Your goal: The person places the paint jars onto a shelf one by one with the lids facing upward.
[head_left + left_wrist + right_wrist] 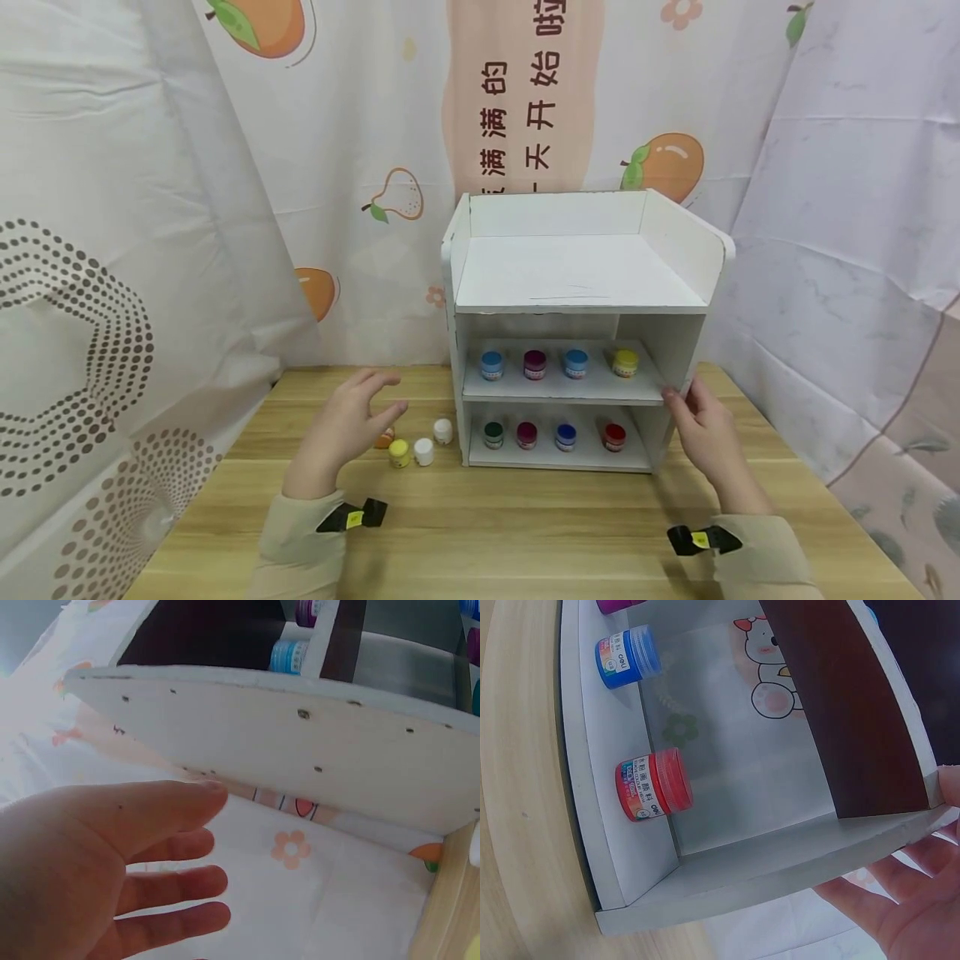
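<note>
A white two-tier shelf (581,271) stands on the table. My right hand (703,425) holds its right side panel, the thumb at the front edge by the middle board and the fingers along the outer face in the right wrist view. Left of the shelf, my left hand (341,425) hovers with nothing in it, thumb and fingers apart. Near it on the table are a yellow paint jar (399,452), two white jars (423,451) and an orange item (385,438) partly hidden by the hand. The left wrist view shows the hand beside the shelf's side panel (300,742).
On the middle board sit several paint jars, including a yellow one (626,362). The bottom board holds several more, with a red jar (654,785) at the right end. A printed curtain (375,100) hangs behind the wooden table (517,525).
</note>
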`<state>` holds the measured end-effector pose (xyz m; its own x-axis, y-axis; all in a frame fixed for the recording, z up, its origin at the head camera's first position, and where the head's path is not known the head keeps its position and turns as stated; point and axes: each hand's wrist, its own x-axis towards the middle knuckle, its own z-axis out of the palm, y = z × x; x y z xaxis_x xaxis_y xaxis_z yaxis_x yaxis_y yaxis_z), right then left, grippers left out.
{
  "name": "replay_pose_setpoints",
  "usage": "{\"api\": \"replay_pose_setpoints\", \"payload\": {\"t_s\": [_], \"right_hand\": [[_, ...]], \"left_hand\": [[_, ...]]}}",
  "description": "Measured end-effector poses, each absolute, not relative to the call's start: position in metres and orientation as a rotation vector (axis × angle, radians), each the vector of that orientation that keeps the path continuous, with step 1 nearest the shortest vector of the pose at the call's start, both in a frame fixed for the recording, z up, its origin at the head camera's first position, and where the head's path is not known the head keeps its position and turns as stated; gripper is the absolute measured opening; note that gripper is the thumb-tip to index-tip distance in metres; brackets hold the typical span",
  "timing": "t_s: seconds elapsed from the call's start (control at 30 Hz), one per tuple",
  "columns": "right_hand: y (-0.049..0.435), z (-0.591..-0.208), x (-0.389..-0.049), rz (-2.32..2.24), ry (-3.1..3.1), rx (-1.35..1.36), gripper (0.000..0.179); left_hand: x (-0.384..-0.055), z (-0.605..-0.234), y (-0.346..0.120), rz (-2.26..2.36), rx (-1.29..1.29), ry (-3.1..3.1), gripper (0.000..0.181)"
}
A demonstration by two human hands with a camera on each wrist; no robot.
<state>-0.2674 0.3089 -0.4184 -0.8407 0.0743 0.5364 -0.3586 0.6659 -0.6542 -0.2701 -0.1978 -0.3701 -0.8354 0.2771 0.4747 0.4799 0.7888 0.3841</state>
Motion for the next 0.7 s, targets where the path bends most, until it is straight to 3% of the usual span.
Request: {"api": "replay_pose_setpoints", "payload": {"t_s": [0.33,0.7], "right_hand": [[0.309,-0.417,-0.266,1.057,-2.372,0.211,0.050],[0.309,-0.417,-0.266,1.043,-2.371,0.220,0.050]], "left_hand": [[-0.282,-0.386,-0.204,-0.733,-0.509,-2.805,0.046],[-0.302,-0.418,-0.205,-0.814,-0.605,-2.914,0.040]]}}
